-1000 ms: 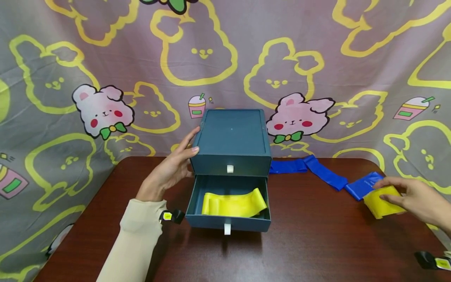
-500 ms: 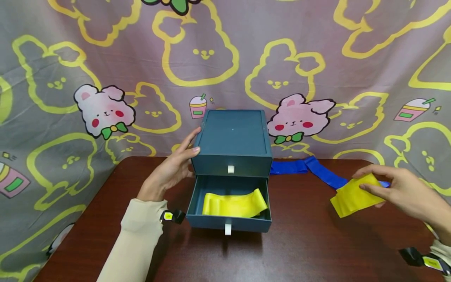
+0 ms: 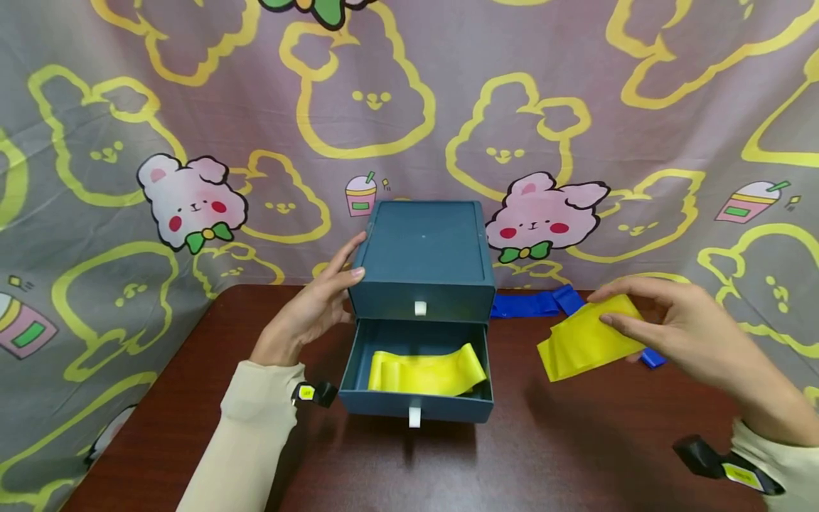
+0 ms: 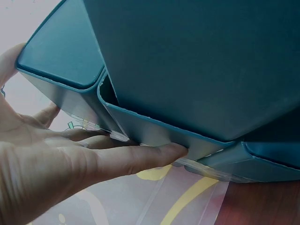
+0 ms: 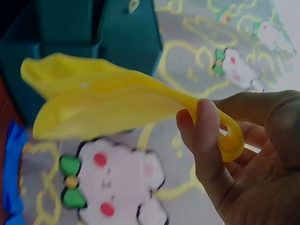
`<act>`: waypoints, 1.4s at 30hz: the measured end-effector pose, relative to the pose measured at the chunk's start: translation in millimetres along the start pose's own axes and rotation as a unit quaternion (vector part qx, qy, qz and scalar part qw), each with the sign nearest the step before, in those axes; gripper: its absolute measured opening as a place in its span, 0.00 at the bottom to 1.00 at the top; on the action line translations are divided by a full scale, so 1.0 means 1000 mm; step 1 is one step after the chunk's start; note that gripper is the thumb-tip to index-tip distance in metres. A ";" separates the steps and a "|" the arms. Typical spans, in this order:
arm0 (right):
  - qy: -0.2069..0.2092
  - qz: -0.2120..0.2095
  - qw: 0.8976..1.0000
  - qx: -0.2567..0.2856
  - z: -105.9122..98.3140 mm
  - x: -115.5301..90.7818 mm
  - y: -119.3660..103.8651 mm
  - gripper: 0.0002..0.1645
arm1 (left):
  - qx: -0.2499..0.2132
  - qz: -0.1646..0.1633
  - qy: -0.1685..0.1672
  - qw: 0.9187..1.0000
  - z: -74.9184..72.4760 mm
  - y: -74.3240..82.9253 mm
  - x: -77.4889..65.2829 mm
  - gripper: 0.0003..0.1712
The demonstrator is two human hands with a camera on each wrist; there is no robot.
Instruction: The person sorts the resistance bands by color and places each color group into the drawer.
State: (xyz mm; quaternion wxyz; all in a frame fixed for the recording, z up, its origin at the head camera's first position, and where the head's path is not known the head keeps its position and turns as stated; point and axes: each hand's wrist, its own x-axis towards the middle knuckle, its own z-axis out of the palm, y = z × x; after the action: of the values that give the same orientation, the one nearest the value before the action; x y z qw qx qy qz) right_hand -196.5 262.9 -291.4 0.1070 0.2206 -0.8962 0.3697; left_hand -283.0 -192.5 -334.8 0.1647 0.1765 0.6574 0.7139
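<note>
A dark teal two-drawer storage box (image 3: 425, 245) stands at the table's middle, its lower drawer (image 3: 448, 407) pulled out and its upper one pushed in. Inside the lower drawer lies a yellow resistance band (image 3: 425, 377), loosely folded. My left hand (image 3: 310, 309) rests against the box's left side; in the left wrist view the fingers (image 4: 140, 159) stretch along the wall. Right of the box, my right hand (image 3: 684, 331) pinches a second folded yellow resistance band (image 3: 585, 341) between thumb and fingers, above the table. The right wrist view shows its loose end (image 5: 103, 101) pointing toward the box.
A long blue band (image 3: 527, 304) lies on the brown table (image 3: 563, 455) behind and right of the box, partly hidden by my right hand. A patterned cloth (image 3: 377, 128) hangs behind the table's far edge. White pull tabs (image 3: 414, 417) stick out from the drawers.
My right hand has lifted the folded yellow resistance band from beside the blue band and carried it left toward the box. The left hand and drawer stay as they were.
</note>
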 end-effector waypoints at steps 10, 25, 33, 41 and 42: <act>0.004 0.000 1.000 0.029 0.014 0.015 -0.049 0.17 | -0.004 0.002 -0.006 1.000 0.000 0.000 -0.001 0.42; -0.018 -0.044 0.989 0.143 0.050 0.041 -0.116 0.13 | -0.003 0.000 -0.004 1.000 -0.001 0.000 -0.001 0.41; -0.063 -0.018 0.981 0.182 0.092 0.059 -0.138 0.11 | 0.000 -0.004 0.000 1.000 -0.002 0.000 -0.001 0.41; -0.106 -0.026 0.967 0.230 0.129 0.071 -0.144 0.11 | 0.004 -0.011 0.002 1.000 -0.001 0.001 -0.001 0.40; -0.109 -0.026 0.965 0.236 0.132 0.072 -0.145 0.11 | 0.005 -0.010 0.002 1.000 -0.001 0.001 -0.001 0.40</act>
State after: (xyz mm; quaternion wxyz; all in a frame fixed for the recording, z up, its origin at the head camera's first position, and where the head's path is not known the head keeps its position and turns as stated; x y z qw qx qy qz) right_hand -194.6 54.6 -269.5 -0.0366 0.3016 -0.7838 0.5416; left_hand -283.0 -193.9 -333.7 0.1697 0.1688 0.6631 0.7092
